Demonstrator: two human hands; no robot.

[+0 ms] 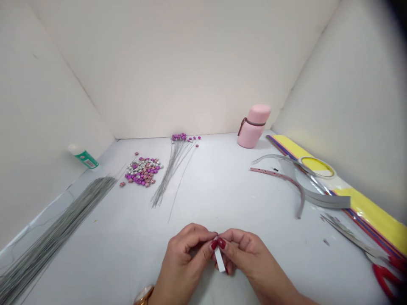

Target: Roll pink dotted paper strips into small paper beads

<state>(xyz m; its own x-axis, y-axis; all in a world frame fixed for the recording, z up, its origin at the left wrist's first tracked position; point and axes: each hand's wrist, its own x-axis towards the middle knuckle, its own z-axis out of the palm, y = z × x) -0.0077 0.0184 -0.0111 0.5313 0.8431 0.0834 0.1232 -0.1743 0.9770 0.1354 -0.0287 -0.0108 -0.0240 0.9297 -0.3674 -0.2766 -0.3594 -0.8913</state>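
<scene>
A short white paper strip (220, 261) hangs down between my two hands at the bottom middle of the head view. My left hand (191, 254) pinches its upper end between thumb and forefinger. From the other side my right hand (241, 253) pinches the same end, with the two thumb tips touching. The fingertips hide the top of the strip. Beyond my hands lies a bundle of thin wires (171, 169) with purple star pieces at the far ends. Left of it sits a pile of small purple, pink and silver stars (143, 171).
Long grey wires (63, 228) run along the left side, near a green-and-white glue tube (84, 158). A pink bottle (252, 127) stands at the back. On the right are curled strips (286, 178), a tape ring (318, 166), yellow paper packs (375, 216) and red-handled scissors (383, 279).
</scene>
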